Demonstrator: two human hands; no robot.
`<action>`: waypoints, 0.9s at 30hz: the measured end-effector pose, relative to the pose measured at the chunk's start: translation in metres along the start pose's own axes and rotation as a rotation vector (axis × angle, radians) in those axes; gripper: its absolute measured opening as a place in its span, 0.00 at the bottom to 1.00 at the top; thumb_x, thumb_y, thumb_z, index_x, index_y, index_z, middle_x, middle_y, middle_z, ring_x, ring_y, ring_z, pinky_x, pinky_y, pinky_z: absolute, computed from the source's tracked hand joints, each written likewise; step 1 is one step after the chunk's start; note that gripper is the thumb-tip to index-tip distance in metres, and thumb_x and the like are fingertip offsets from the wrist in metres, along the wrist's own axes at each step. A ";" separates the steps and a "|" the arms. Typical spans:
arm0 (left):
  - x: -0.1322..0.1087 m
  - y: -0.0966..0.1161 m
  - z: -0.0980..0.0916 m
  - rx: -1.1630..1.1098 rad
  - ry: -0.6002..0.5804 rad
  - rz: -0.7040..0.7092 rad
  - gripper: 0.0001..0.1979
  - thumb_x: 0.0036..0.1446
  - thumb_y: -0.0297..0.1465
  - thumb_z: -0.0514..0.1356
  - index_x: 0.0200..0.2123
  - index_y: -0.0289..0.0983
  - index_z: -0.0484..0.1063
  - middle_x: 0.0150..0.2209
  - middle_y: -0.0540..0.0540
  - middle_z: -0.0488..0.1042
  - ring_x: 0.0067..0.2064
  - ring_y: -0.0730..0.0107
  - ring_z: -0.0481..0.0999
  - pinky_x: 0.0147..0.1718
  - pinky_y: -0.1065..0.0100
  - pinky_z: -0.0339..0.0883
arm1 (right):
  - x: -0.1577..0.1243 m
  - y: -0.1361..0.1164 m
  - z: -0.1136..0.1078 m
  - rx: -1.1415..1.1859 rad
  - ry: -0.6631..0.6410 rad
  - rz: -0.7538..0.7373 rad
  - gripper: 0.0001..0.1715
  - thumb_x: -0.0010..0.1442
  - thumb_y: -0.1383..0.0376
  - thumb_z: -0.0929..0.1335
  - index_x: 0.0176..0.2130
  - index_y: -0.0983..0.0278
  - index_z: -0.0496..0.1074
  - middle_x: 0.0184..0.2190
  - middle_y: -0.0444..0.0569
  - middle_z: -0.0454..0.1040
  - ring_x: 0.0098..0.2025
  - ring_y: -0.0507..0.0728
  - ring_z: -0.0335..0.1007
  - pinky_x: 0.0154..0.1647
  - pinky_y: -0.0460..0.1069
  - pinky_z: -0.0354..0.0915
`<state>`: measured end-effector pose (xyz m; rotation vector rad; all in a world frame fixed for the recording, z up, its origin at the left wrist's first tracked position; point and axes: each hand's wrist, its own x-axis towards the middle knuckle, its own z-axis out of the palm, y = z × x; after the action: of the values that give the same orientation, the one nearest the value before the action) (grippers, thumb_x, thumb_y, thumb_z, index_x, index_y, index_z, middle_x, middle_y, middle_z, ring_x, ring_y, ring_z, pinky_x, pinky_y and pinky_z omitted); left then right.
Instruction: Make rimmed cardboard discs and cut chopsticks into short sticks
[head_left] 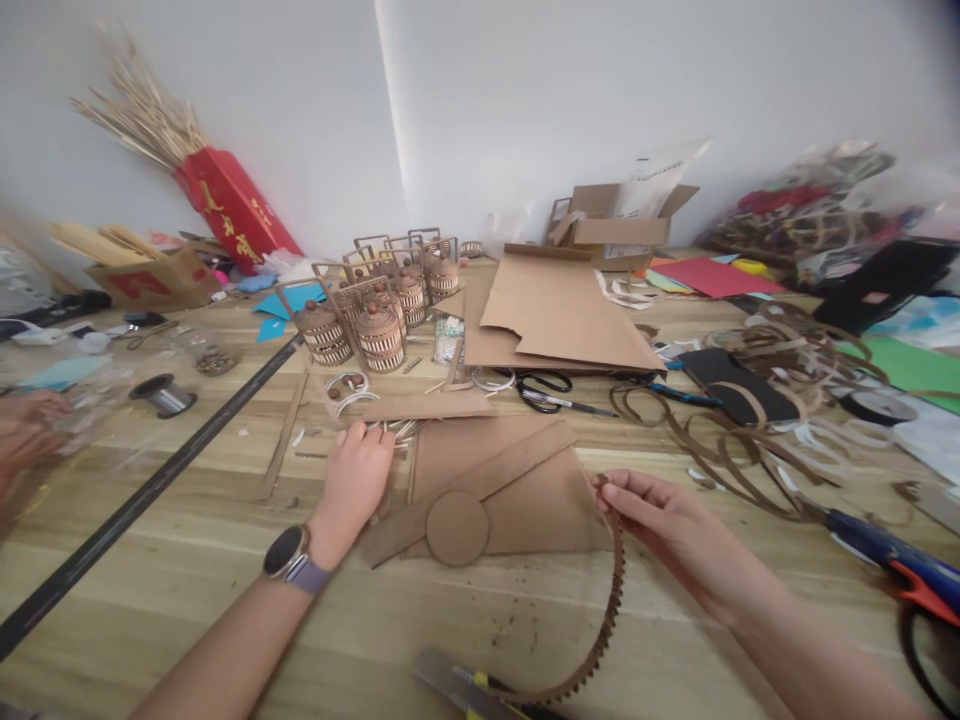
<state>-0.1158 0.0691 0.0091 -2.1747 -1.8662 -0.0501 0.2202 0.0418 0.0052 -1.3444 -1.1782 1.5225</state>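
My right hand (664, 520) pinches the upper end of a long notched cardboard strip (611, 620) that curves down toward the table's near edge. My left hand (356, 475), with a watch on the wrist, reaches forward with curled fingers onto small thin pieces (401, 430) at the edge of a flat cardboard sheet (525, 500). What the fingers grip is hidden. On that sheet lie a cardboard disc (457, 528) and a long flat cardboard bar (480, 480).
Several small cardboard lantern models (379, 335) stand behind, beside stacked cardboard sheets (555, 320), scissors (544, 385) and a pen. Curled cardboard strips (750, 420) and a glue gun (892, 560) lie right. A long black ruler (150, 490) and a wire spool (161, 395) lie left. Another person's hand (22, 435) shows at far left.
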 end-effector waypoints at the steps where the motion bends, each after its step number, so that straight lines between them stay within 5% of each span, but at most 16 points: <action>1: 0.001 -0.004 0.001 0.002 0.000 -0.015 0.15 0.60 0.20 0.50 0.34 0.34 0.77 0.36 0.33 0.78 0.45 0.42 0.72 0.40 0.51 0.63 | 0.000 0.000 0.000 0.001 -0.003 0.000 0.25 0.45 0.46 0.76 0.30 0.63 0.74 0.28 0.46 0.73 0.31 0.56 0.67 0.35 0.51 0.63; 6: -0.006 0.003 -0.006 -0.053 0.036 -0.055 0.15 0.65 0.28 0.50 0.44 0.33 0.76 0.45 0.33 0.78 0.47 0.45 0.74 0.43 0.50 0.65 | 0.000 -0.004 -0.001 0.088 0.024 0.011 0.22 0.45 0.49 0.77 0.29 0.63 0.74 0.27 0.45 0.73 0.30 0.54 0.67 0.32 0.49 0.64; 10: -0.031 0.041 -0.021 -0.470 -0.116 0.226 0.21 0.61 0.42 0.59 0.53 0.38 0.73 0.53 0.38 0.76 0.53 0.50 0.74 0.51 0.51 0.67 | 0.002 -0.014 -0.004 0.209 0.082 0.007 0.20 0.44 0.51 0.78 0.29 0.61 0.73 0.29 0.47 0.75 0.28 0.54 0.68 0.30 0.49 0.66; 13: -0.047 0.065 -0.039 -0.832 -0.227 0.260 0.28 0.59 0.50 0.58 0.55 0.38 0.72 0.56 0.37 0.74 0.56 0.51 0.73 0.54 0.52 0.67 | 0.004 -0.023 0.001 0.226 0.098 -0.011 0.21 0.44 0.51 0.78 0.31 0.60 0.72 0.31 0.48 0.76 0.28 0.54 0.70 0.30 0.50 0.68; 17: -0.054 0.076 -0.063 -1.284 -0.426 0.155 0.25 0.64 0.47 0.53 0.60 0.42 0.66 0.56 0.41 0.75 0.54 0.60 0.76 0.50 0.61 0.70 | 0.005 -0.031 0.022 0.201 0.077 -0.090 0.23 0.44 0.49 0.77 0.29 0.60 0.68 0.28 0.45 0.73 0.27 0.54 0.68 0.31 0.50 0.68; 21: -0.058 0.079 -0.075 -1.296 -0.603 0.194 0.14 0.63 0.36 0.55 0.50 0.42 0.72 0.36 0.49 0.81 0.33 0.69 0.79 0.31 0.71 0.69 | 0.007 -0.034 0.042 0.218 0.069 -0.197 0.26 0.44 0.46 0.76 0.29 0.60 0.66 0.26 0.43 0.70 0.28 0.53 0.67 0.32 0.49 0.68; 23: -0.059 0.076 -0.075 -1.228 -0.583 0.138 0.14 0.64 0.33 0.51 0.47 0.40 0.73 0.27 0.52 0.78 0.25 0.72 0.73 0.25 0.73 0.64 | 0.013 -0.032 0.044 0.142 0.028 -0.244 0.26 0.50 0.43 0.72 0.30 0.61 0.66 0.28 0.46 0.72 0.29 0.54 0.69 0.34 0.50 0.69; 27: -0.048 0.045 -0.069 -1.032 -0.307 -0.001 0.18 0.65 0.37 0.48 0.47 0.37 0.73 0.23 0.52 0.74 0.25 0.70 0.72 0.27 0.71 0.63 | 0.031 -0.017 0.035 -0.291 0.078 -0.430 0.23 0.60 0.45 0.64 0.39 0.62 0.70 0.36 0.52 0.77 0.38 0.58 0.74 0.41 0.55 0.70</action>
<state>-0.0695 0.0015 0.0580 -2.9322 -2.3189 -0.9106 0.1806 0.0712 0.0139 -1.2162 -1.5642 1.0140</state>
